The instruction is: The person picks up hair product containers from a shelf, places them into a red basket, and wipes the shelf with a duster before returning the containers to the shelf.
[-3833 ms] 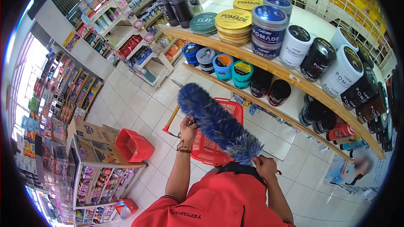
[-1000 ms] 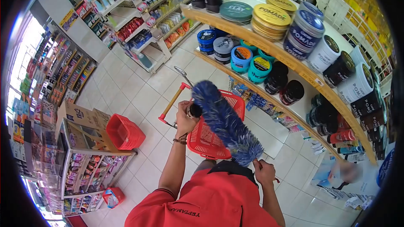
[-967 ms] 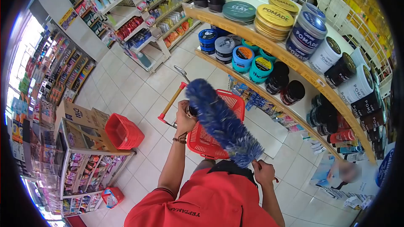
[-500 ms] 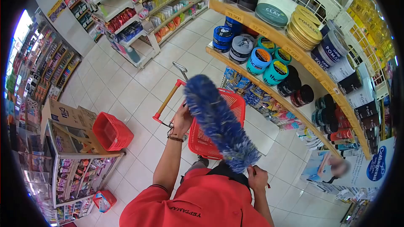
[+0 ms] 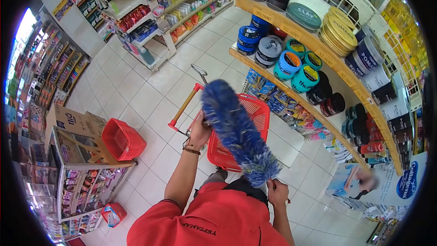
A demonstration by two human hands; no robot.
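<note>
A fluffy blue duster with pale tips (image 5: pixel 239 132) slants across the middle of the head view. My right hand (image 5: pixel 277 192) is closed at its lower end, where the handle is mostly hidden by the hand and fibres. Near the upper end, my left hand (image 5: pixel 199 131) is pressed to the duster's left side, its fingers curled in against the fibres and partly hidden. Beneath the duster is a red shopping basket (image 5: pixel 218 152), and beside my left hand is a red-ended bar with a yellow grip (image 5: pixel 185 108).
At right, curved shelves (image 5: pixel 318 34) hold pomade tins, with hair-wax jars (image 5: pixel 287 65) below. Stacked red baskets (image 5: pixel 124 139) stand left, near a cardboard box (image 5: pixel 70 123) on a display rack (image 5: pixel 86 187). More stocked shelves (image 5: pixel 136 23) stand beyond the tiled floor (image 5: pixel 150 95).
The view has shifted slightly, so the shelves and basket sit a little further right. Both hands stay at the duster, with little change in their hold.
</note>
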